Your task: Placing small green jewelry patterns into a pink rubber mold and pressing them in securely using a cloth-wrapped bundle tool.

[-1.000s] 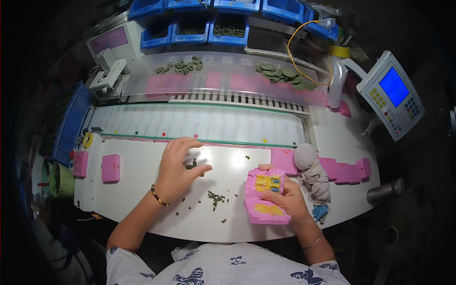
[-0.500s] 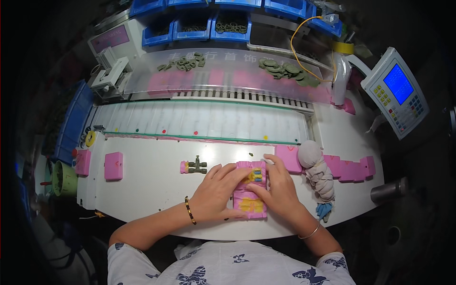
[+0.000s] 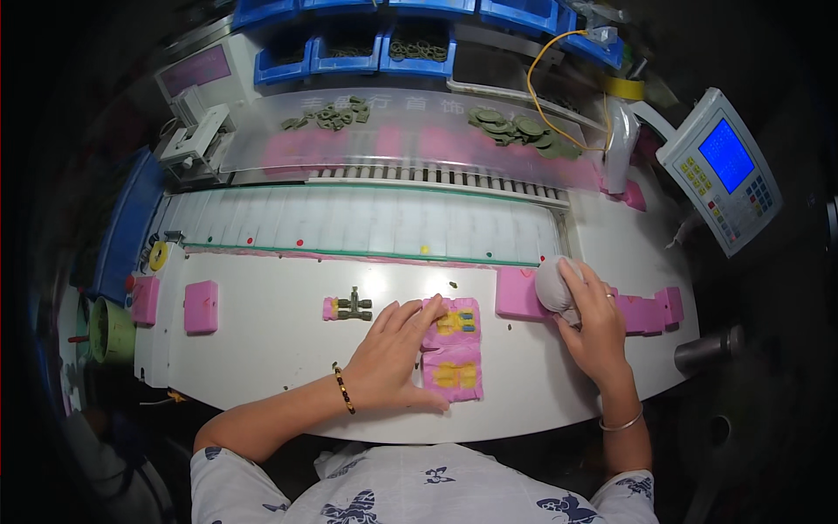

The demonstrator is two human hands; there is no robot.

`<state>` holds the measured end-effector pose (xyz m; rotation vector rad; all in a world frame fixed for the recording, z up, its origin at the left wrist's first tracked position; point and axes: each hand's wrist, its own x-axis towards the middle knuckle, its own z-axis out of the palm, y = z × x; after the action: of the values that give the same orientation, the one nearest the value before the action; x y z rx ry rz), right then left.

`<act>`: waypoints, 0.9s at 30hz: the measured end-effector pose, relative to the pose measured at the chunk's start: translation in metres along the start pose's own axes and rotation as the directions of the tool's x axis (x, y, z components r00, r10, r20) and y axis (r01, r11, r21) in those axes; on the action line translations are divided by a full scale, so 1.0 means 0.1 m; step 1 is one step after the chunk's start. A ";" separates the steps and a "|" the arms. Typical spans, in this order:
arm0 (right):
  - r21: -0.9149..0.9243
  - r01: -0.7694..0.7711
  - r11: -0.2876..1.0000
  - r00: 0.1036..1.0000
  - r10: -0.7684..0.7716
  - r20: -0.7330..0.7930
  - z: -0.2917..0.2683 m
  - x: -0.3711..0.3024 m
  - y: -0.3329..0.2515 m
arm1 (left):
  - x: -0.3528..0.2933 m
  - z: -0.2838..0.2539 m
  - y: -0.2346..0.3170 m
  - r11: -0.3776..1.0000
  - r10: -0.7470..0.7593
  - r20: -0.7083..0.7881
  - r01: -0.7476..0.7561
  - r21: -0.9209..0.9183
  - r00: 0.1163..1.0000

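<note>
An opened pink mold (image 3: 452,350) lies on the table in front of me, its two halves one above the other. Each half has a yellow patch in its middle, and small blue pieces sit in the far one. My left hand (image 3: 390,356) rests along the mold's left edge, fingers stretched out and thumb apart near its lower corner. My right hand (image 3: 596,325) is wrapped round a rounded, pale cloth pouch (image 3: 552,288), beside a pink block (image 3: 517,293). Left of the mold lies a dark, branched piece (image 3: 354,304) with a small pink and yellow end.
More pink blocks stand at the right (image 3: 642,313) and left (image 3: 201,306). A white conveyor (image 3: 367,223) runs across behind, under a clear cover carrying dark green parts (image 3: 515,125). Blue bins (image 3: 417,48) line the back; a control panel (image 3: 726,166) stands at right.
My right hand has left the mold and moved right, closing round the cloth pouch. My left hand stays at the mold. Coloured dots on the conveyor have shifted left.
</note>
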<state>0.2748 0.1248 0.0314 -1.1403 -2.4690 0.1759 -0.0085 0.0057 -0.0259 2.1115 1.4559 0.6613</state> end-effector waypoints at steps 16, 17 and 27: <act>-0.063 0.517 0.854 0.854 -0.509 0.111 0.27 0.28 -0.70 | -0.05 0.06 -0.03 0.998 -0.041 -0.075 0.038 -0.041 0.996; -0.064 0.519 0.852 0.855 -0.517 0.051 0.22 0.29 -0.74 | -0.05 0.04 -0.02 0.998 -0.049 -0.072 0.046 -0.044 0.996; -0.027 0.576 0.817 0.814 -0.569 0.118 0.37 0.26 -0.62 | -0.02 0.01 -0.03 0.994 -0.066 -0.018 0.064 -0.090 0.998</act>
<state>0.2009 0.1064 0.0233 -0.3607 -2.8039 -0.0222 -0.0107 0.0043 -0.0285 1.9860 1.4717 0.7121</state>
